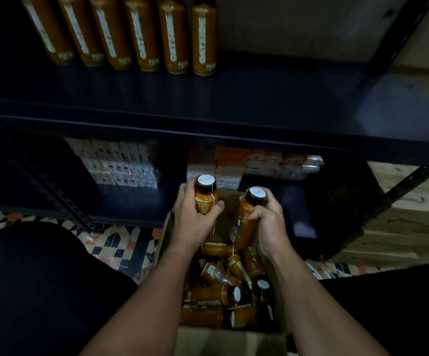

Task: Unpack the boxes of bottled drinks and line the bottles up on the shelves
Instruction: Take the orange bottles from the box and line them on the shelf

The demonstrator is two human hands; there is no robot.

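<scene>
With my left hand (191, 217) and right hand (268, 220) each curled around a bottle (206, 199) over the box (231, 340), I feared clinking them against the shelf (208, 104) edge.

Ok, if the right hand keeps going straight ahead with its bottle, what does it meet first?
Probably the front edge of the dark shelf above, or the shrink-wrapped packs beneath it. The right hand holds its bottle just short of both; depth is unclear, so I can't say which.
</scene>
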